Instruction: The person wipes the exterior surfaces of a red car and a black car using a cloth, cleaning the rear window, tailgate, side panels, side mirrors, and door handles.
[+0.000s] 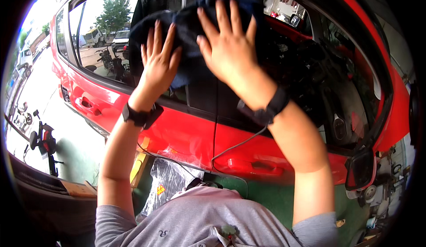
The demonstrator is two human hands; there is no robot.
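Observation:
Both of my palms lie flat over a dark blue cloth (192,71) spread against the side window area of a red car (186,132). My left hand (158,62) rests on the cloth's left part, its fingers pointing up and slightly apart. To the right and a little higher, my right hand (233,49) has its fingers spread wide on the same cloth. Neither hand curls around the fabric. Some of the cloth's upper edge blends into the dark glass, so its full outline is hard to tell. Dark bands with small devices and cables circle both wrists.
Below the windows are a rear door handle (89,105) and a front door handle (254,167). The side mirror (360,168) juts out at right. A plastic-wrapped package (163,180) lies near my waist beside a yellow bar (139,164). A scooter (45,144) stands at left.

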